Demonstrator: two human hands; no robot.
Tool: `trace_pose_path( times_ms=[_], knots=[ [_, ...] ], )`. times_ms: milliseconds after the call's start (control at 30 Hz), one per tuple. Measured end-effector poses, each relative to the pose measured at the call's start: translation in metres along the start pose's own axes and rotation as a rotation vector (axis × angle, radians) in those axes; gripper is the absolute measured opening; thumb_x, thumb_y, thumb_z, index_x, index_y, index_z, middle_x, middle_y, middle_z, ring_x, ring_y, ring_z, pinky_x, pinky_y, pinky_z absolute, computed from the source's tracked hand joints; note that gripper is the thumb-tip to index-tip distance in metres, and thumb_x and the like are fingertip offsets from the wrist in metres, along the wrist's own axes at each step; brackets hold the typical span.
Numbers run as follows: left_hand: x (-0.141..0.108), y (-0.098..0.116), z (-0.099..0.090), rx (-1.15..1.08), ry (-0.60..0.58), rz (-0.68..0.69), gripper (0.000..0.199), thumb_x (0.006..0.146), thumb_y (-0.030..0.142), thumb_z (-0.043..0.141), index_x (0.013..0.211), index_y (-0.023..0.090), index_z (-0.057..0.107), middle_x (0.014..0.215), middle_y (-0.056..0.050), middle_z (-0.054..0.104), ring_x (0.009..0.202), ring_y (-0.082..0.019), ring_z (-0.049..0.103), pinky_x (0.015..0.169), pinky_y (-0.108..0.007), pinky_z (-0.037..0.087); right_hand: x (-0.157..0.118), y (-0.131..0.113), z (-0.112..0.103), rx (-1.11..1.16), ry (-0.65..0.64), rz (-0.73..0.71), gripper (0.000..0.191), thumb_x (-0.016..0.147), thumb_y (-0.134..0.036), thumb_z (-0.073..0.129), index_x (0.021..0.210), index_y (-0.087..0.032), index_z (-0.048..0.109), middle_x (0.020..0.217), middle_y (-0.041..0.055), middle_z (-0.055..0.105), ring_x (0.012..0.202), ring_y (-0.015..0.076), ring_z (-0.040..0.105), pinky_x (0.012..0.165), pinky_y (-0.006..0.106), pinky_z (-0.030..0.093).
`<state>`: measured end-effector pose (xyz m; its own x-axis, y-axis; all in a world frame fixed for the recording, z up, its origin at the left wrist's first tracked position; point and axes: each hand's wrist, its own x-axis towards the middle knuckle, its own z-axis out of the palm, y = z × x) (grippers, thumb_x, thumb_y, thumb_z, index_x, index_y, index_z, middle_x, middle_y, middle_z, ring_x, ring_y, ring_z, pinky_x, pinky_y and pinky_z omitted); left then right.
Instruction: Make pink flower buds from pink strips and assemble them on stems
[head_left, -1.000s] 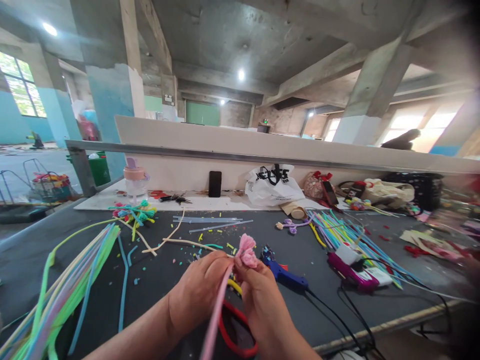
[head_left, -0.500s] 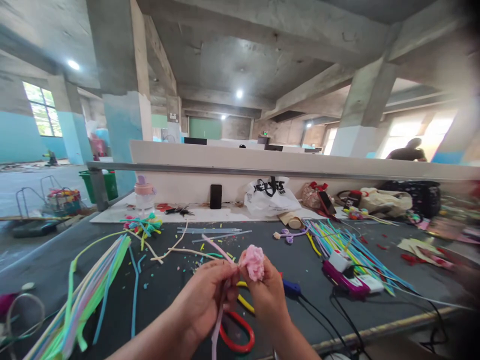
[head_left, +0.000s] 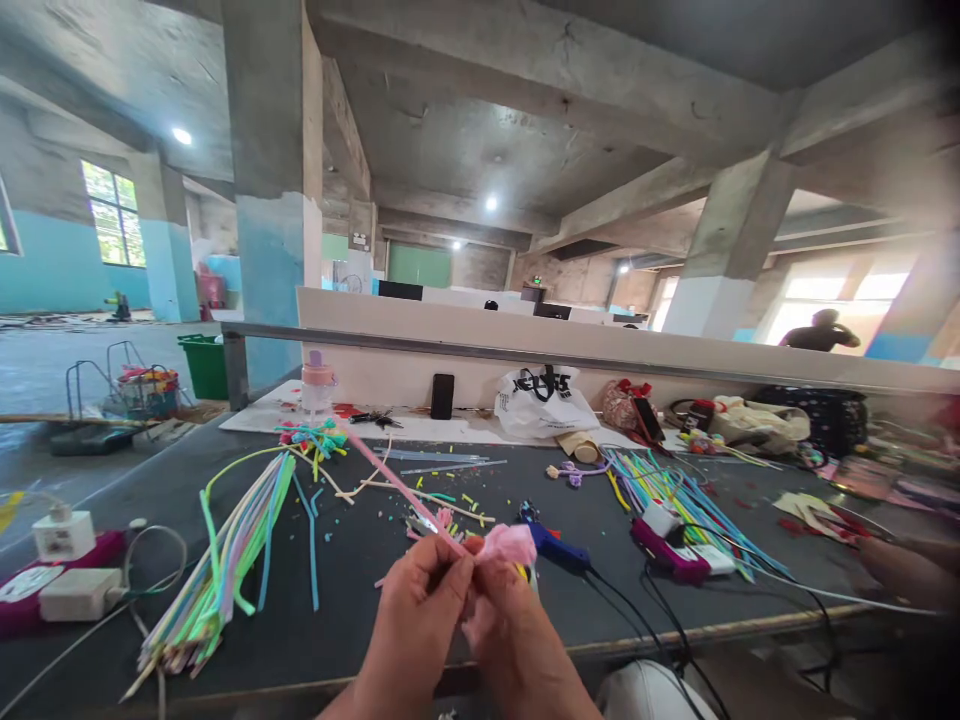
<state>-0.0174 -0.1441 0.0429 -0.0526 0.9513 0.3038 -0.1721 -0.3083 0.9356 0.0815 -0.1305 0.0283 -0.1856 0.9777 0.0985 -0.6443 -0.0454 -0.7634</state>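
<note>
My left hand (head_left: pixel 416 610) is closed, its thumb and fingers pinching a long pink pipe cleaner (head_left: pixel 390 482) that sticks up and away to the left. Beside it, touching at the fingertips, my right hand (head_left: pixel 506 625) is closed around a fluffy pink pipe-cleaner flower (head_left: pixel 510 546). The fingers cover the spot where stem and flower meet. Just beyond the hands lie short pink pieces (head_left: pixel 444 522). A blue glue gun (head_left: pixel 559 548) rests on the table to the right of the flower.
Bundles of coloured pipe cleaners lie left (head_left: pixel 251 540) and right (head_left: pixel 675 500). Power strips (head_left: pixel 679 555) trail cables over the table edge. A phone (head_left: pixel 442 396), bottle (head_left: pixel 317 385) and white bag (head_left: pixel 544 405) stand at the back. Another person's hand (head_left: pixel 892 570) is at far right.
Both hands have come lower and closer together, and the flower has tipped over. The pink pipe cleaner now reaches further up-left. The red-handled scissors are no longer visible. The view has shifted left.
</note>
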Motion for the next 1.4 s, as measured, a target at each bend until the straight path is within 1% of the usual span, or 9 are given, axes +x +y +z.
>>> trace_pose_path(
  times_ms=[100, 233, 433, 600, 667, 833, 900, 1100, 1400],
  knots=[
    [0.000, -0.013, -0.010, 0.481, 0.149, 0.374, 0.018, 0.082, 0.025, 0.054, 0.068, 0.017, 0.060, 0.063, -0.002, 0.062, 0.057, -0.013, 0.058, 0.052, -0.021, 0.047, -0.009, 0.015, -0.004, 0.062, 0.014, 0.189, 0.033, 0.065, -0.043, 0.072, 0.088, -0.019, 0.069, 0.084, 0.0078, 0.068, 0.070, 0.0190, 0.059, 0.060, 0.028, 0.044],
    [0.001, -0.031, -0.024, 0.761, 0.199, 0.889, 0.020, 0.088, 0.022, 0.044, 0.082, 0.019, 0.063, 0.076, -0.004, 0.069, 0.071, -0.015, 0.065, 0.064, -0.023, 0.053, -0.009, 0.021, -0.010, -0.003, 0.162, 0.100, 0.028, 0.055, -0.036, 0.081, 0.074, -0.019, 0.071, 0.071, 0.0035, 0.069, 0.060, 0.0137, 0.056, 0.057, 0.023, 0.040],
    [0.004, -0.044, -0.038, 0.810, 0.140, 1.136, 0.020, 0.087, 0.017, 0.043, 0.098, 0.017, 0.061, 0.082, -0.006, 0.069, 0.077, -0.015, 0.066, 0.072, -0.024, 0.055, -0.005, 0.020, -0.007, -0.086, 0.289, 0.038, 0.032, 0.044, -0.036, 0.086, 0.062, -0.015, 0.069, 0.056, 0.0002, 0.063, 0.051, 0.0105, 0.050, 0.053, 0.022, 0.038],
    [0.003, -0.044, -0.040, 0.795, 0.061, 1.159, 0.023, 0.089, 0.020, 0.040, 0.098, 0.016, 0.061, 0.081, -0.008, 0.070, 0.077, -0.016, 0.066, 0.072, -0.026, 0.055, -0.011, 0.014, 0.005, -0.104, 0.248, -0.009, 0.029, 0.055, -0.031, 0.082, 0.076, -0.014, 0.071, 0.072, 0.0035, 0.069, 0.069, 0.0162, 0.059, 0.074, 0.029, 0.044],
    [0.001, -0.045, -0.040, 0.777, 0.063, 1.133, 0.022, 0.088, 0.018, 0.043, 0.100, 0.016, 0.061, 0.084, -0.008, 0.070, 0.080, -0.016, 0.066, 0.074, -0.025, 0.054, -0.013, 0.013, 0.007, -0.086, 0.276, -0.018, 0.028, 0.054, -0.030, 0.082, 0.076, -0.015, 0.071, 0.073, 0.0039, 0.070, 0.071, 0.0170, 0.059, 0.074, 0.029, 0.044],
    [-0.009, -0.046, -0.035, 0.712, 0.046, 0.867, 0.028, 0.078, 0.005, 0.053, 0.101, 0.020, 0.060, 0.091, -0.005, 0.070, 0.088, -0.017, 0.064, 0.081, -0.025, 0.051, -0.016, 0.010, 0.007, -0.100, 0.262, -0.045, 0.026, 0.054, -0.026, 0.083, 0.075, -0.016, 0.072, 0.071, 0.0026, 0.070, 0.069, 0.0159, 0.060, 0.071, 0.026, 0.045],
    [-0.012, -0.044, -0.032, 0.673, 0.050, 0.830, 0.027, 0.078, 0.005, 0.054, 0.099, 0.020, 0.060, 0.088, -0.004, 0.070, 0.087, -0.017, 0.064, 0.082, -0.025, 0.051, -0.018, 0.009, 0.007, -0.123, 0.277, -0.061, 0.027, 0.052, -0.028, 0.084, 0.073, -0.016, 0.071, 0.068, 0.0019, 0.070, 0.067, 0.0157, 0.060, 0.069, 0.026, 0.046],
    [-0.012, -0.043, -0.034, 0.630, 0.028, 0.840, 0.028, 0.077, 0.006, 0.055, 0.100, 0.020, 0.061, 0.090, -0.006, 0.068, 0.089, -0.017, 0.063, 0.082, -0.025, 0.050, -0.021, 0.012, 0.009, -0.144, 0.295, -0.136, 0.023, 0.056, -0.030, 0.081, 0.073, -0.019, 0.070, 0.069, 0.0003, 0.070, 0.066, 0.0152, 0.061, 0.066, 0.026, 0.047],
    [-0.010, -0.042, -0.031, 0.652, -0.006, 0.828, 0.023, 0.079, 0.007, 0.052, 0.094, 0.021, 0.063, 0.083, -0.005, 0.068, 0.084, -0.017, 0.063, 0.081, -0.027, 0.049, -0.017, 0.019, 0.006, -0.084, 0.276, -0.088, 0.021, 0.063, -0.028, 0.078, 0.080, -0.019, 0.070, 0.075, 0.0015, 0.072, 0.073, 0.0157, 0.064, 0.072, 0.026, 0.049]
  ],
)
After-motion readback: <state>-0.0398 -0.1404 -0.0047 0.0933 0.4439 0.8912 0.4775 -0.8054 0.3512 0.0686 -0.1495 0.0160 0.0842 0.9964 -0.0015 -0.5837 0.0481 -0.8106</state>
